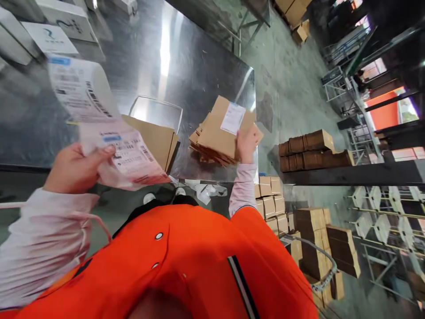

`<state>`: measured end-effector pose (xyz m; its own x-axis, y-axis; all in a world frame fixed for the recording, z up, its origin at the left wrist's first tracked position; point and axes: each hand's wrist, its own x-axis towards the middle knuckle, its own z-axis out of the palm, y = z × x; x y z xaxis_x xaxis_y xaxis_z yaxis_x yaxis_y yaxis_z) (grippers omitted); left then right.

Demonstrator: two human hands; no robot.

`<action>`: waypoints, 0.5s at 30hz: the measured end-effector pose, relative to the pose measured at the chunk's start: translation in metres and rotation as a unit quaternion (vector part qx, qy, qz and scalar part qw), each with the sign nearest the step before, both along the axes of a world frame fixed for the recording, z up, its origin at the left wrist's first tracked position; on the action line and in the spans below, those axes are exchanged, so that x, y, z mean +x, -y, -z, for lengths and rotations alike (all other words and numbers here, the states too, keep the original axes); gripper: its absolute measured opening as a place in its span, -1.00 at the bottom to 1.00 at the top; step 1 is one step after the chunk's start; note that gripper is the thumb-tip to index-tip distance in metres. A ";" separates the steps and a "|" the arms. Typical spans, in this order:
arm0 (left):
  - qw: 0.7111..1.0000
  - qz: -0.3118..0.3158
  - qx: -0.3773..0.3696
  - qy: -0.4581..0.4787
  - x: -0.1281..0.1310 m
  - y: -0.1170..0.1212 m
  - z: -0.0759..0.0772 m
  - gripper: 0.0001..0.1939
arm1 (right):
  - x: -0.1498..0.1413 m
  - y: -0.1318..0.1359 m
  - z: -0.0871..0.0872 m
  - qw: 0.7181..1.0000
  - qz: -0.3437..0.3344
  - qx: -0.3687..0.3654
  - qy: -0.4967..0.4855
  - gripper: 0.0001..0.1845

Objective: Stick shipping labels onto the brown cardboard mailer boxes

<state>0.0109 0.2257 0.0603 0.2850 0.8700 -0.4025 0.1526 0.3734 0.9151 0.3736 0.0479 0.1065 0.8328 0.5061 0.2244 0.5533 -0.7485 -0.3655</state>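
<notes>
My left hand (78, 166) is closed on a strip of printed shipping labels (124, 150), thumb on top. The strip curls up to the upper left and hangs down toward the table's near edge. My right hand (247, 139) is at the right edge of a stack of flat brown cardboard pieces (221, 137); its fingers are closed around the edge of the top piece. A white label (233, 118) lies on that top piece. Partly hidden behind the strip are more flat cardboard pieces (156, 137), beside a clear plastic-looking tray (157, 110).
A shiny metal table (189, 62) stretches ahead, with white boxes (69, 20) at its far left. Crumpled plastic (207, 191) hangs by the near edge. Stacked cartons (314, 241) stand on the floor to the right, with bundled cardboard (308, 150) farther up.
</notes>
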 end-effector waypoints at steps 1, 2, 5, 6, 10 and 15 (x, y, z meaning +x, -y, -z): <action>1.000 -0.001 0.005 -0.017 -0.001 0.005 0.004 -0.47 | -0.010 -0.004 0.001 0.999 -0.008 0.009 -0.030 -0.21; 0.999 0.005 0.006 -0.031 -0.002 0.009 0.008 -0.46 | -0.031 -0.012 0.008 0.994 -0.051 0.030 -0.091 -0.15; 0.995 0.088 -0.007 -0.044 0.001 0.020 0.014 -0.42 | -0.131 -0.041 0.057 0.878 -0.313 0.093 -0.351 -0.03; 0.992 0.122 -0.010 -0.036 0.001 0.022 0.016 -0.41 | -0.167 -0.048 0.076 0.835 -0.349 0.115 -0.411 -0.17; 0.998 0.057 0.008 0.019 -0.003 0.020 0.023 -0.40 | -0.250 -0.053 0.120 0.747 -0.355 0.145 -0.544 -0.44; 0.998 0.014 -0.037 0.045 -0.011 0.019 0.036 -0.57 | -0.212 -0.079 0.092 0.806 -0.305 0.109 -0.495 -0.51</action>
